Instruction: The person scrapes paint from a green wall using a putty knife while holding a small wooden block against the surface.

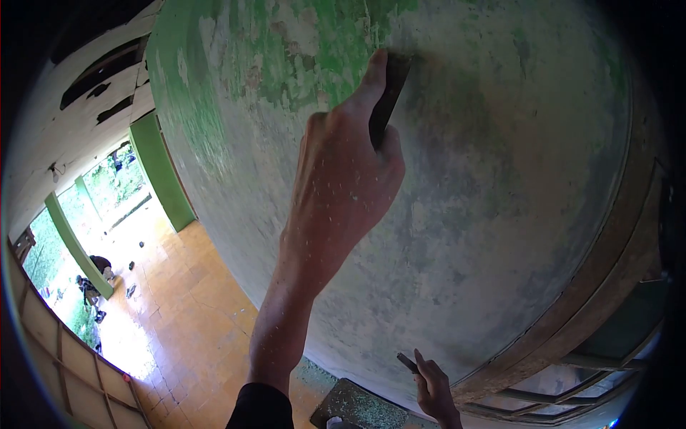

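My left hand [343, 157] is raised against the wall [457, 222], fingers closed around a dark flat scraper [391, 100]. The index finger lies stretched along the scraper, and its far end meets the surface beside patches of peeling green paint [336, 61]. Pale flakes dot the back of this hand and the wrist. Lower down, my right hand [434, 390] is closed on a short narrow flat tool [407, 362], its index finger pointing up. That tool's end sticks out to the left, close to the wall's lower part.
A dark board [357, 406] strewn with paint flakes lies on the orange tiled floor [193, 286] below. At right runs a wooden frame with panes [572, 379]. Green pillars [161, 171] stand on the left, where people [93, 286] crouch near the bright opening.
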{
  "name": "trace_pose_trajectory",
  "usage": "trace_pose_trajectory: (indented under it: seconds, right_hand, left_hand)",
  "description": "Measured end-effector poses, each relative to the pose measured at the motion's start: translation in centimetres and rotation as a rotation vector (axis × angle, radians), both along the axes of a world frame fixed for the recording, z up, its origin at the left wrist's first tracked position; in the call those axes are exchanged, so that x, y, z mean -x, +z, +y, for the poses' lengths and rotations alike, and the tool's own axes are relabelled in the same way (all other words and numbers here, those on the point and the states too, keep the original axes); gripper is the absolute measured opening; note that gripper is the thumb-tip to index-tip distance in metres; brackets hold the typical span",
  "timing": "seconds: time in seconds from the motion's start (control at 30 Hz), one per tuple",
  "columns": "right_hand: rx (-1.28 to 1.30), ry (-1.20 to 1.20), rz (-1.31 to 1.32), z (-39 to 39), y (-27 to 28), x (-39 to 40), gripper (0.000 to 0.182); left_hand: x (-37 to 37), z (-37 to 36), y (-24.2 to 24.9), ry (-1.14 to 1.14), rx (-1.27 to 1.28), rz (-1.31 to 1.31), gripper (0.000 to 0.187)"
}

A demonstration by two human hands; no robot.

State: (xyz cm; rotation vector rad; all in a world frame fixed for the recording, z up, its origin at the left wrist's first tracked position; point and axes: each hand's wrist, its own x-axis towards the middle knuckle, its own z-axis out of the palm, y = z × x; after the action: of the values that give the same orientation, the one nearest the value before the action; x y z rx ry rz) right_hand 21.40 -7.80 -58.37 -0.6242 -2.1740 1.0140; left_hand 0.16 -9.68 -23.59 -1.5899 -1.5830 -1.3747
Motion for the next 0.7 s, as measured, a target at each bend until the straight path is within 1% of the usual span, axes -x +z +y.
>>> trace_pose_trajectory:
  seconds: [0.1,0.2,0.27,0.37,0.5,0.57,0.7]
  right_hand:
    - [-0.009,0.013,-0.01,0.4,-0.3,-0.3,0.056]
    - [-0.062,0.006,-0.012,0.6,-0.5,-0.4,0.057]
    - [-0.044,0.031,-0.034,0.7,-0.7,-0.3,0.057]
    - [-0.029,0.06,-0.044,0.9,-0.7,0.0,0.058]
    - [-0.053,0.073,-0.024,0.9,-0.1,0.3,0.059]
    - [-0.047,0.078,-0.013,0.9,0.4,0.4,0.058]
    - [-0.072,0.061,0.03,0.7,1.9,0.0,0.058]
  left_hand:
    - [-0.1,0.3,-0.6,0.055,-0.042,-0.037,0.062]
    - [-0.1,-0.3,0.7,0.093,0.003,0.013,0.061]
    - [-0.3,-0.3,1.8,0.134,0.031,-0.025,0.061]
    - [0.5,-0.7,0.3,0.087,0.028,0.032,0.063]
    - [0.1,-0.5,0.5,0.129,0.045,0.016,0.064]
    - [0.7,-0.2,0.7,0.075,-0.034,0.075,0.064]
    - [0.1,-0.9,0.1,0.084,0.052,0.012,0.063]
